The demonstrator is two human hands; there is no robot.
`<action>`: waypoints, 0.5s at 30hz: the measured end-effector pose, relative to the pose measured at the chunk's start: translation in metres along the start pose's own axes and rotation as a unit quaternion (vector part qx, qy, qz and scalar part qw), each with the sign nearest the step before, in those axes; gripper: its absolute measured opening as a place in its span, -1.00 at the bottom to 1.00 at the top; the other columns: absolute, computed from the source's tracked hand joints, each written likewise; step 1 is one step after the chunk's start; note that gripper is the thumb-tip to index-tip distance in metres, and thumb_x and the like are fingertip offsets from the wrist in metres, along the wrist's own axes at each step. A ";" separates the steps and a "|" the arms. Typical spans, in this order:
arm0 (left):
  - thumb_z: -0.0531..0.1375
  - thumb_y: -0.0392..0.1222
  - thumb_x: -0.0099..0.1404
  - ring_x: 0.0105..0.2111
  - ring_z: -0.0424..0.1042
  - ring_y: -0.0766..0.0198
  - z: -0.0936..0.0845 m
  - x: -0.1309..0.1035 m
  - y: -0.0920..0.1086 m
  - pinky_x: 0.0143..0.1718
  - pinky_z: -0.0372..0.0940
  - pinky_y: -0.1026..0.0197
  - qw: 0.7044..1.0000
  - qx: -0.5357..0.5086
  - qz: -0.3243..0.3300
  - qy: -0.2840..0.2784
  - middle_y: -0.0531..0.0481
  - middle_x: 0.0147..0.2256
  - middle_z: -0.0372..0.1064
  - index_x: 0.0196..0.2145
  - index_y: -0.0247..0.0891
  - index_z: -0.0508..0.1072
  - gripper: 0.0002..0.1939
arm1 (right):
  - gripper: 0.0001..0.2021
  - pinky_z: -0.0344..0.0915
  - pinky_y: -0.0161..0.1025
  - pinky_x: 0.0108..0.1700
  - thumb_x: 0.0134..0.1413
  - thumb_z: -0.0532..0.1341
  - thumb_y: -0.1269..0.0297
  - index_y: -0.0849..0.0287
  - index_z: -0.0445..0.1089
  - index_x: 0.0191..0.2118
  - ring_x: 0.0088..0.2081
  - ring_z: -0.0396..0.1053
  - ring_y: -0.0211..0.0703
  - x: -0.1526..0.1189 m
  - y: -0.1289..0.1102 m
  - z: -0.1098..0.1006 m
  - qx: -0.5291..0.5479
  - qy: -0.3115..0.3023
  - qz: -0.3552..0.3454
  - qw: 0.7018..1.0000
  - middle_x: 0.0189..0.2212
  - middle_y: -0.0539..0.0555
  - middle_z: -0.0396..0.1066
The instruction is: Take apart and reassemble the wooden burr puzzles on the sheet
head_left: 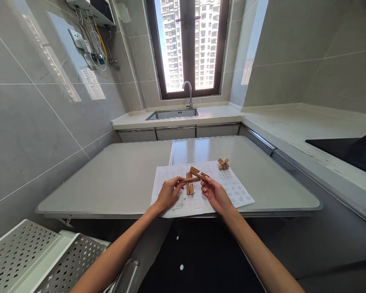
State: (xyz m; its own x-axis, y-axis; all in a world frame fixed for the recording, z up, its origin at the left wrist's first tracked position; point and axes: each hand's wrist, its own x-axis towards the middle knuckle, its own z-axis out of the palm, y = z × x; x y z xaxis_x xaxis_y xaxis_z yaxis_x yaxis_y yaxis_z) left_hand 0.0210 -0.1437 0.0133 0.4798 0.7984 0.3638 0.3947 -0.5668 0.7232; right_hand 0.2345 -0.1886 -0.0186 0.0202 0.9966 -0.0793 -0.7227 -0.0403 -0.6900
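Two wooden pieces are held above the printed sheet (171, 205), one per hand. Left hand (169, 193): thin stick (189, 180) pinched at one end by the fingers, free end pointed to about 3 o'clock. Right hand (216, 196): notched stick (197, 172) pinched at its lower end by the fingers, free end pointed to about 10 o'clock. Contact between the two can't be told. A third piece (189, 189) is laid on the sheet between the hands, partly covered by the thin stick. An assembled block (223, 164) is set at 2 o'clock from the hands, by the sheet's far corner. Sheet is spread on the worktop (110, 183); tap (190, 91) is mounted at 12 o'clock.
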 end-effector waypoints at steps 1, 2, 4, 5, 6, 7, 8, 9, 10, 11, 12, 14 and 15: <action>0.16 0.01 0.49 -0.34 0.54 0.11 0.000 -0.001 0.002 -0.21 0.33 0.14 1.000 -0.010 -0.002 0.004 -0.02 -0.35 0.57 -0.05 -0.15 0.60 -0.71 | -0.73 0.22 -0.32 -0.56 0.06 0.43 0.16 0.13 0.46 -0.16 -0.53 0.25 -0.31 -0.001 -0.001 0.002 0.000 -0.008 0.008 1.000 -0.43 -0.02 0.41; 0.16 0.03 0.49 -0.34 0.56 0.11 0.001 -0.002 0.004 -0.22 0.34 0.15 1.000 -0.020 -0.002 0.007 -0.02 -0.34 0.58 -0.04 -0.15 0.60 -0.70 | -0.74 0.19 -0.33 -0.56 0.07 0.43 0.16 0.14 0.45 -0.18 -0.54 0.23 -0.31 -0.002 -0.002 0.005 0.000 -0.014 0.014 1.000 -0.45 -0.03 0.39; 0.16 0.04 0.49 -0.32 0.58 0.12 0.001 -0.001 0.007 -0.22 0.36 0.16 0.999 -0.037 -0.002 0.013 -0.03 -0.28 0.60 -0.05 -0.16 0.60 -0.70 | -0.75 0.14 -0.34 -0.56 0.07 0.43 0.13 0.13 0.43 -0.24 -0.55 0.18 -0.33 -0.006 -0.004 0.009 -0.001 -0.028 0.023 0.999 -0.48 -0.05 0.34; 0.17 0.04 0.49 -0.32 0.59 0.13 0.001 -0.001 0.008 -0.22 0.37 0.16 0.999 -0.044 -0.002 0.015 -0.04 -0.25 0.60 -0.06 -0.16 0.60 -0.70 | -0.74 0.13 -0.34 -0.56 0.07 0.43 0.12 0.13 0.42 -0.27 -0.56 0.16 -0.33 -0.007 -0.006 0.012 -0.001 -0.036 0.025 0.999 -0.50 -0.06 0.31; 0.17 0.04 0.48 -0.32 0.59 0.14 0.001 0.000 0.009 -0.21 0.38 0.17 0.999 -0.049 -0.002 0.017 -0.04 -0.23 0.60 -0.08 -0.17 0.60 -0.70 | -0.74 0.11 -0.34 -0.55 0.07 0.43 0.10 0.12 0.41 -0.28 -0.56 0.13 -0.33 -0.009 -0.007 0.014 -0.001 -0.044 0.026 0.999 -0.51 -0.07 0.28; 0.18 0.04 0.48 -0.32 0.59 0.14 0.000 0.000 0.010 -0.20 0.39 0.16 0.998 -0.053 -0.002 0.021 -0.04 -0.23 0.60 -0.09 -0.17 0.59 -0.71 | -0.73 0.10 -0.33 -0.54 0.07 0.42 0.09 0.12 0.40 -0.30 -0.56 0.11 -0.33 -0.011 -0.009 0.015 -0.003 -0.052 0.027 0.998 -0.53 -0.08 0.24; 0.18 0.04 0.48 -0.32 0.58 0.15 0.000 0.000 0.010 -0.19 0.39 0.16 0.998 -0.057 -0.003 0.024 -0.04 -0.23 0.60 -0.10 -0.18 0.59 -0.71 | -0.73 0.09 -0.32 -0.54 0.07 0.42 0.07 0.11 0.40 -0.30 -0.56 0.10 -0.33 -0.013 -0.011 0.017 -0.005 -0.059 0.028 0.998 -0.54 -0.09 0.22; 0.19 0.04 0.48 -0.32 0.58 0.15 0.000 0.000 0.010 -0.18 0.40 0.16 0.998 -0.060 -0.005 0.028 -0.04 -0.23 0.60 -0.09 -0.19 0.59 -0.71 | -0.72 0.08 -0.31 -0.53 0.07 0.42 0.07 0.12 0.40 -0.30 -0.56 0.09 -0.32 -0.014 -0.012 0.018 -0.010 -0.065 0.028 0.997 -0.55 -0.09 0.21; 0.19 0.04 0.47 -0.31 0.58 0.15 0.000 0.000 0.010 -0.17 0.40 0.16 0.997 -0.063 -0.006 0.032 -0.04 -0.23 0.60 -0.09 -0.19 0.59 -0.71 | -0.72 0.07 -0.30 -0.52 0.07 0.43 0.06 0.12 0.41 -0.30 -0.56 0.09 -0.31 -0.015 -0.013 0.019 -0.016 -0.068 0.029 0.997 -0.56 -0.09 0.20; 0.20 0.04 0.47 -0.29 0.58 0.15 -0.001 -0.001 0.009 -0.16 0.40 0.16 0.997 -0.066 -0.007 0.034 -0.04 -0.23 0.60 -0.08 -0.20 0.59 -0.71 | -0.71 0.06 -0.29 -0.52 0.08 0.43 0.06 0.14 0.42 -0.30 -0.56 0.10 -0.31 -0.016 -0.014 0.019 -0.023 -0.070 0.030 0.997 -0.57 -0.09 0.21; 0.20 0.03 0.47 -0.28 0.58 0.15 -0.001 -0.001 0.009 -0.15 0.40 0.16 0.997 -0.069 -0.007 0.034 -0.04 -0.22 0.60 -0.08 -0.20 0.59 -0.71 | -0.70 0.06 -0.29 -0.51 0.08 0.44 0.05 0.15 0.43 -0.31 -0.55 0.10 -0.31 -0.016 -0.015 0.020 -0.031 -0.071 0.031 0.997 -0.57 -0.09 0.21; 0.20 0.02 0.47 -0.25 0.57 0.15 -0.002 -0.002 0.008 -0.13 0.41 0.16 0.997 -0.075 -0.006 0.030 -0.04 -0.21 0.60 -0.08 -0.21 0.59 -0.72 | -0.68 0.05 -0.28 -0.50 0.09 0.44 0.03 0.18 0.44 -0.32 -0.55 0.11 -0.31 -0.016 -0.017 0.020 -0.046 -0.073 0.035 0.996 -0.58 -0.08 0.22; 0.21 0.01 0.47 -0.25 0.57 0.15 -0.003 -0.003 0.008 -0.12 0.41 0.16 0.996 -0.079 -0.005 0.027 -0.04 -0.21 0.60 -0.09 -0.21 0.59 -0.72 | -0.68 0.04 -0.28 -0.50 0.10 0.44 0.02 0.18 0.44 -0.33 -0.55 0.10 -0.31 -0.015 -0.019 0.020 -0.053 -0.075 0.038 0.995 -0.58 -0.08 0.22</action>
State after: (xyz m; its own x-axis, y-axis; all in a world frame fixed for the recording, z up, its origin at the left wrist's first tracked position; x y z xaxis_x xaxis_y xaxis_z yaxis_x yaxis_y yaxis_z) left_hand 0.0202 -0.1497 0.0195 0.4322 0.8158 0.3842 0.2686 -0.5232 0.8088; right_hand 0.2340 -0.2017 0.0098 -0.1410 0.9895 -0.0304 -0.6416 -0.1147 -0.7584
